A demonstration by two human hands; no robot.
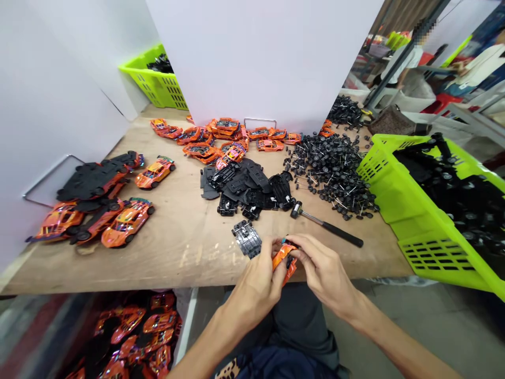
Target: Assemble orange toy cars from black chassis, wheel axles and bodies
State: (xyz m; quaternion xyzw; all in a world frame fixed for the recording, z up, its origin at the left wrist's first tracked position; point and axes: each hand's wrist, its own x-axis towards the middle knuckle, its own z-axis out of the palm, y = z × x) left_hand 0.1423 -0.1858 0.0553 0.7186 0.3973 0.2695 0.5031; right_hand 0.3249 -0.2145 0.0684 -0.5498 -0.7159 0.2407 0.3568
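Note:
Both my hands hold one orange toy car body (284, 260) at the near edge of the wooden table (185, 242). My left hand (258, 279) wraps its fingers round the car's left side. My right hand (321, 268) pinches the car's top and right end. A grey-black chassis plate (247, 238) lies on the table just left of my hands. A small hammer (325, 225) with a black handle lies just beyond them.
Black chassis parts (248, 189) are heaped mid-table, with a pile of black wheels on axles (335, 171) to the right. Orange car bodies (221, 137) lie at the back and finished cars (98, 210) at left. Green baskets (398, 205) (158, 79) stand right and back left. More orange cars (134, 331) lie below the table.

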